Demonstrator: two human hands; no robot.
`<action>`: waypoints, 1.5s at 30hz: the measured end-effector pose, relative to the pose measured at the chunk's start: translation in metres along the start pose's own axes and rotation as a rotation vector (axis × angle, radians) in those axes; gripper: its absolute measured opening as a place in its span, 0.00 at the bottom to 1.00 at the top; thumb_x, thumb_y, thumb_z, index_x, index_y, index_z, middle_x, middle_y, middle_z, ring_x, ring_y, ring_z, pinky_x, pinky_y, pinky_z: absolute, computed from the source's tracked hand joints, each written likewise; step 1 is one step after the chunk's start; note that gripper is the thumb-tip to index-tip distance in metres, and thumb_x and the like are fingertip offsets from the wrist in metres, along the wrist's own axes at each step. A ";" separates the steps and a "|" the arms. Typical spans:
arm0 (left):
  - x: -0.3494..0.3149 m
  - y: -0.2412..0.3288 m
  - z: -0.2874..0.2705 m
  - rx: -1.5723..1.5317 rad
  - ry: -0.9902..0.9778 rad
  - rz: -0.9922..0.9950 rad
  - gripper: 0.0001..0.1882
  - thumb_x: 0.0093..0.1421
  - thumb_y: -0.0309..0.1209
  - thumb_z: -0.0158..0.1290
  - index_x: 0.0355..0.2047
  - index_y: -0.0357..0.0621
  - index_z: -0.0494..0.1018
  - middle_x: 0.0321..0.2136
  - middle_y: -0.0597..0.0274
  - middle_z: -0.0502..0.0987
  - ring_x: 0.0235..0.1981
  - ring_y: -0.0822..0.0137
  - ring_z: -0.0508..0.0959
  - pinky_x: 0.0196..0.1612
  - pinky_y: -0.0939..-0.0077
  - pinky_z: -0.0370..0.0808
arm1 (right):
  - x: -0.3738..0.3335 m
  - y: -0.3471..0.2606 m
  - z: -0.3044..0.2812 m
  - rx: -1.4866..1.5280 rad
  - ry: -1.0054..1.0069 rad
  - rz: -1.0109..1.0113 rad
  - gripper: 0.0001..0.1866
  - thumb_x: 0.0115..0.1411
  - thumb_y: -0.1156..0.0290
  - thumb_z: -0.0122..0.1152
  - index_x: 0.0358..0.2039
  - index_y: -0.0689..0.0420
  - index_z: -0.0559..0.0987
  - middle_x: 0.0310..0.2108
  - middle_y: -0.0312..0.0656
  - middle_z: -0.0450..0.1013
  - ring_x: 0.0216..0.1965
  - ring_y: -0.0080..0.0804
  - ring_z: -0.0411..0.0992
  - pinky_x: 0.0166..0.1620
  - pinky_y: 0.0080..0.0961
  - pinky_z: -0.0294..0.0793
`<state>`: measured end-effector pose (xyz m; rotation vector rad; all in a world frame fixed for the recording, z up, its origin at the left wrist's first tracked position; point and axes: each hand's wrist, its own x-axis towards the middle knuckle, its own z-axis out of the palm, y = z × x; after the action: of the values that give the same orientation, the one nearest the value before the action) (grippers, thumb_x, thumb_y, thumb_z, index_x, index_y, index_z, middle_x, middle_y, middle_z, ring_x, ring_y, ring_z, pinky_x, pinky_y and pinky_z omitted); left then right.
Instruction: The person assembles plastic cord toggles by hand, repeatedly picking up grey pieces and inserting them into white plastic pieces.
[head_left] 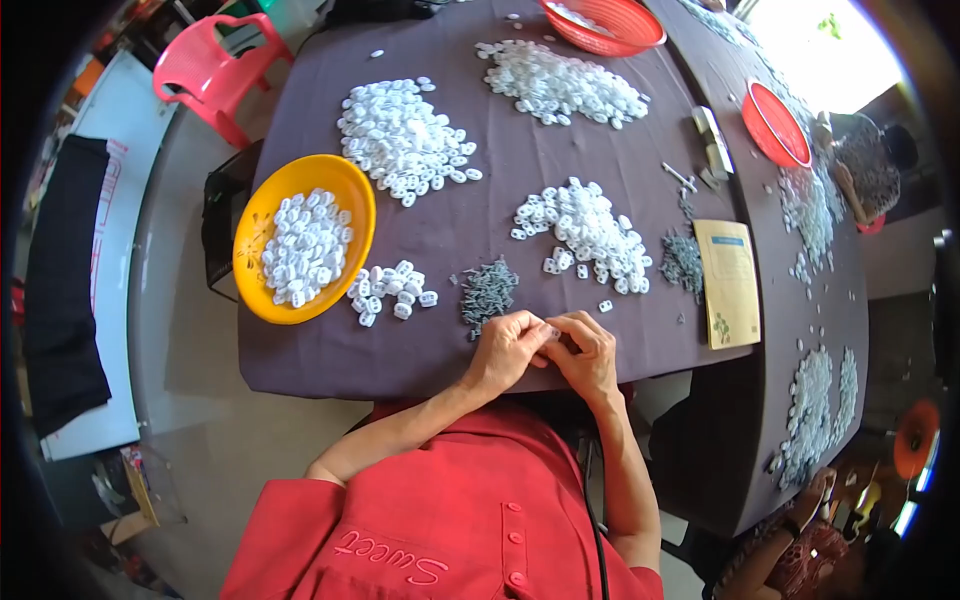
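Observation:
My left hand (503, 352) and my right hand (584, 352) meet at the table's near edge, fingers closed in a pinch. Between the fingertips a small white plastic piece (554, 333) shows in part; the rest of it is hidden. Just beyond my left hand lies a heap of small grey screws (489, 290). Past my right hand spreads a pile of white two-holed plastic pieces (590, 236), with one loose piece (605, 306) nearest. Left of the screws is a small group of white oval pieces (403, 289).
A yellow bowl (361, 205) of white pieces stands left. Farther back are two white piles (405, 140) (560, 82) and a red basket (640, 38). A yellow booklet (730, 285) lies right, beside more grey screws (682, 262). Other people sit at the adjoining table (745, 480). A pink chair (215, 70) stands far left.

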<state>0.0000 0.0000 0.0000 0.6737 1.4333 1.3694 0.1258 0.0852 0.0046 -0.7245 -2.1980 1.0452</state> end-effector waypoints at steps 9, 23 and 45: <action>-0.055 0.022 -0.099 0.575 0.280 0.239 0.08 0.57 0.28 0.50 0.26 0.35 0.74 0.17 0.62 0.75 0.16 0.76 0.73 0.20 0.82 0.69 | 0.010 -0.026 0.016 -0.214 -0.099 -0.147 0.10 0.44 0.77 0.65 0.30 0.58 0.78 0.27 0.39 0.72 0.25 0.34 0.72 0.27 0.25 0.71; -0.042 0.018 -0.133 0.832 0.489 0.385 0.09 0.53 0.27 0.55 0.21 0.35 0.70 0.14 0.53 0.73 0.15 0.60 0.74 0.19 0.70 0.68 | 0.030 -0.048 0.049 -0.219 -0.262 -0.316 0.08 0.46 0.79 0.59 0.29 0.56 0.78 0.26 0.39 0.70 0.29 0.36 0.71 0.29 0.29 0.71; -0.052 0.010 -0.075 0.801 0.356 0.485 0.07 0.50 0.21 0.56 0.32 0.38 0.73 0.23 0.58 0.73 0.20 0.64 0.74 0.22 0.74 0.70 | 0.030 -0.031 0.061 -0.171 -0.144 -0.253 0.03 0.46 0.74 0.61 0.24 0.56 0.77 0.23 0.39 0.71 0.25 0.37 0.71 0.27 0.29 0.71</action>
<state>-0.0522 -0.0742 0.0133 1.4129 2.2421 1.2809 0.0556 0.0590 0.0063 -0.4375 -2.4486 0.8113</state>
